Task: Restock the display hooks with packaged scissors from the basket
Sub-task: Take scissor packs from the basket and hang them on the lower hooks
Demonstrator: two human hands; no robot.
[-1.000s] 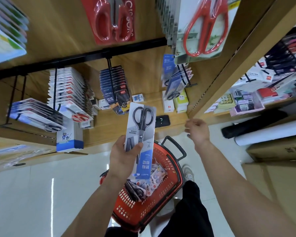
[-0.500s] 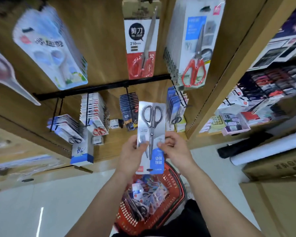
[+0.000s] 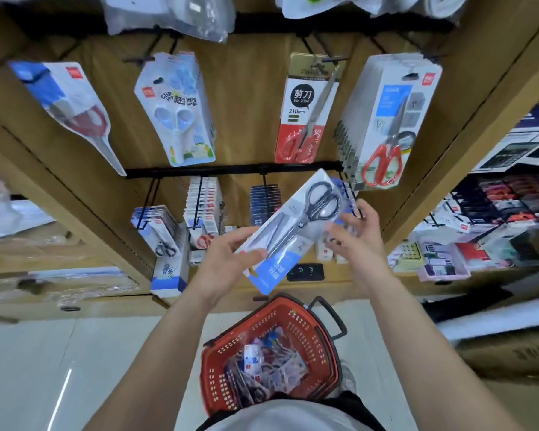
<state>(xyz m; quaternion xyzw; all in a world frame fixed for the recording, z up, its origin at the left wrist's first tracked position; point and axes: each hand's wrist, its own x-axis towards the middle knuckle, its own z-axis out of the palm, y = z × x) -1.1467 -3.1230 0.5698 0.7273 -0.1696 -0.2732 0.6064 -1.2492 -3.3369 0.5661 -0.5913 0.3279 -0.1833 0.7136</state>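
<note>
Calculators [image 3: 413, 256] on shelf; black phone [image 3: 305, 272].

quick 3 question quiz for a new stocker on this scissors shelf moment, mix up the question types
1. True or false: the packaged scissors in the person's hands has black handles.
2. Multiple choice: where is the red basket? A) hanging on a hook B) on the floor below the hands C) on the wooden shelf
3. Short answer: which hand grips the package's lower end, near its blue label?

Key
1. True. The black handles point up and to the right, toward the hooks.
2. B. It sits on the floor with more packages inside.
3. The left hand. The right hand is open beside the package's handle end; whether it touches cannot be told.
</note>
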